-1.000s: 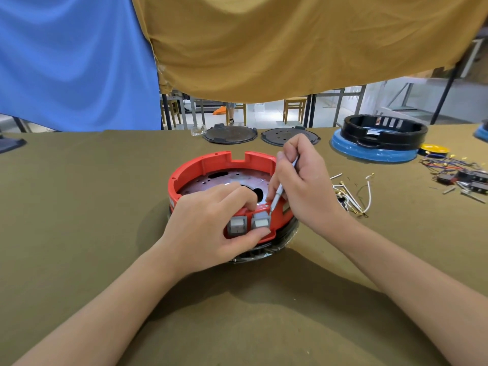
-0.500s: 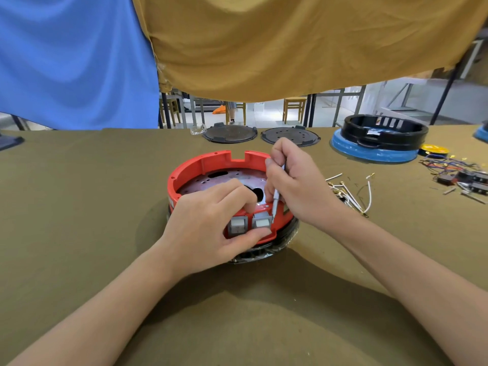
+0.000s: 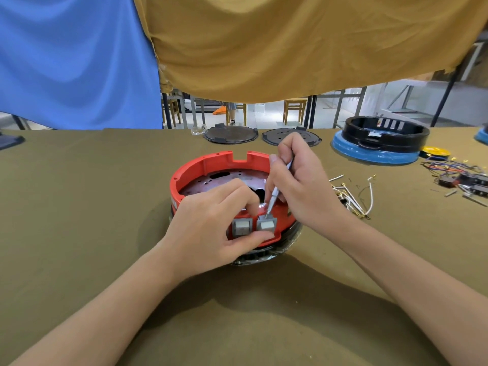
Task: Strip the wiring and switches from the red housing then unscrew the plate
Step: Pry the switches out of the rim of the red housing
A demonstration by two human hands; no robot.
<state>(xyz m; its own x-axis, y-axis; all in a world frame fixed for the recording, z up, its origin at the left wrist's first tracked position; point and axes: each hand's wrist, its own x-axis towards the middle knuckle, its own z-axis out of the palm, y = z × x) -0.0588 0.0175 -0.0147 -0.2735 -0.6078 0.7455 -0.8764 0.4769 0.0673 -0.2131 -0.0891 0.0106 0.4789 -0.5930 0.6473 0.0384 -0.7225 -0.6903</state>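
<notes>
A round red housing (image 3: 211, 162) sits mid-table with a purplish metal plate (image 3: 211, 184) inside. Two grey switches, left (image 3: 241, 227) and right (image 3: 266, 224), sit in its near wall. My left hand (image 3: 211, 228) grips that near wall, fingers curled over the rim above the switches and thumb under them. My right hand (image 3: 301, 186) holds a thin silver tool (image 3: 274, 194) like a pen, its tip touching the top edge of the right switch.
Loose white wires (image 3: 353, 196) lie right of the housing. Farther right are coloured wires and small parts (image 3: 459, 175). At the back stand two dark round lids (image 3: 231, 134), a black ring on a blue base (image 3: 380, 143) and a yellow disc (image 3: 434, 151).
My right hand has shifted slightly left and tilted the tool more upright, keeping its tip at the right switch. The left hand has stayed on the housing wall.
</notes>
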